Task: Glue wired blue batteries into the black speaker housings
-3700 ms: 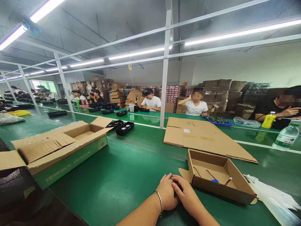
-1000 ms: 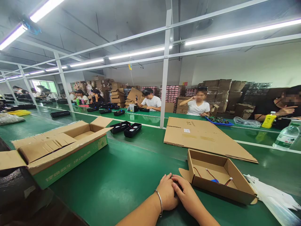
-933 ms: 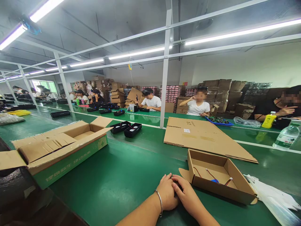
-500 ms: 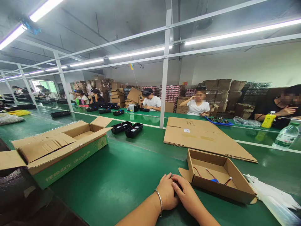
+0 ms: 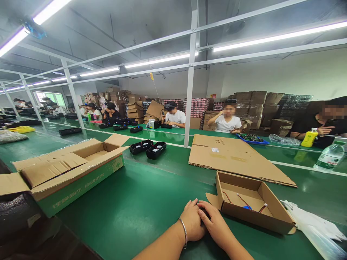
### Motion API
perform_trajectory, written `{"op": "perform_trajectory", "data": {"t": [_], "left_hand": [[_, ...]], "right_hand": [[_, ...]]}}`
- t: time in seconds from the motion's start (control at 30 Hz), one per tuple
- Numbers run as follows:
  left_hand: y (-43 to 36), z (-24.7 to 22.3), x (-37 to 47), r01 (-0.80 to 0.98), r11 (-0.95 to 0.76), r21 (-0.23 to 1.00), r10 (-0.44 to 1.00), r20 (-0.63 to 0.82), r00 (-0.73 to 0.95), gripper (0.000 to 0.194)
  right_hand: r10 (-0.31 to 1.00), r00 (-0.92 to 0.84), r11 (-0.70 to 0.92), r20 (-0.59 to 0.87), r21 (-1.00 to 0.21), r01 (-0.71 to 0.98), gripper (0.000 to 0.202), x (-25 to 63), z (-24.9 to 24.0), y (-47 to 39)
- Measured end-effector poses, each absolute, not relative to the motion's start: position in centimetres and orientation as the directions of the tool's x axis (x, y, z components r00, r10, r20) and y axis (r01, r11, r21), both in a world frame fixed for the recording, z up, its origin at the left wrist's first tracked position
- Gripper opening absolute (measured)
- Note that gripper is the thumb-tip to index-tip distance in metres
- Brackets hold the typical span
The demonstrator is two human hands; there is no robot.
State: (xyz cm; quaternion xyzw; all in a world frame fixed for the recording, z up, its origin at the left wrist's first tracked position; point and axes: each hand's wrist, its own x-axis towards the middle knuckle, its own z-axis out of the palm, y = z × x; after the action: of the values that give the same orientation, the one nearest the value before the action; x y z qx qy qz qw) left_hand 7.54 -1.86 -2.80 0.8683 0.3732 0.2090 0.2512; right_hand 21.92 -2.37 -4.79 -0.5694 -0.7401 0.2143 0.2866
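My left hand (image 5: 192, 221), with a silver bracelet (image 5: 183, 233) at the wrist, rests on the green work surface (image 5: 141, 202). My right hand (image 5: 214, 220) lies against it, its fingers stretched over the left hand's fingers. The left fingers are mostly hidden beneath. No object shows in either hand. Close by on the right stands an open cardboard tray (image 5: 252, 216), holding a blue part (image 5: 247, 207) and several thin leads with white connectors. A loose flap of the tray lies just beside my right hand.
A long open carton (image 5: 84, 186) stands at left. Two black housings (image 5: 156, 150) with round parts lie beyond. Flattened cardboard (image 5: 230, 155), a white plastic bag (image 5: 317, 224) and a water bottle (image 5: 330, 157) are at right. A white post (image 5: 190, 90) rises mid-table. Co-workers sit across.
The two nearer black housings have shifted slightly to the right. At far right a co-worker's hand and head have moved a little. My hands have stayed where they were.
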Motion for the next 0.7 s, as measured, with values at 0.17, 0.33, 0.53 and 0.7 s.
{"op": "perform_trajectory", "data": {"t": [0.17,0.33,0.53,0.7], "left_hand": [[-1.69,-3.09,7.56,0.546,-0.593,0.592,0.754,0.17,0.634,0.054],[-1.52,-3.44,7.59,0.554,-0.584,0.593,0.759,0.155,0.633,0.053],[-1.68,-2.99,7.54,0.549,-0.582,0.6,0.756,0.15,0.637,0.052],[-1.67,-3.05,7.5,0.558,-0.57,0.603,0.765,0.143,0.627,0.054]], "right_hand": [[0.964,-0.188,0.265,0.188,-0.644,0.718,0.044,21.98,-4.95,-2.3],[0.965,-0.196,0.263,0.175,-0.647,0.716,0.042,21.94,-4.7,-2.38],[0.965,-0.191,0.262,0.18,-0.644,0.718,0.043,21.93,-4.72,-2.39],[0.966,-0.181,0.257,0.182,-0.651,0.715,0.044,21.94,-4.87,-2.36]]}}
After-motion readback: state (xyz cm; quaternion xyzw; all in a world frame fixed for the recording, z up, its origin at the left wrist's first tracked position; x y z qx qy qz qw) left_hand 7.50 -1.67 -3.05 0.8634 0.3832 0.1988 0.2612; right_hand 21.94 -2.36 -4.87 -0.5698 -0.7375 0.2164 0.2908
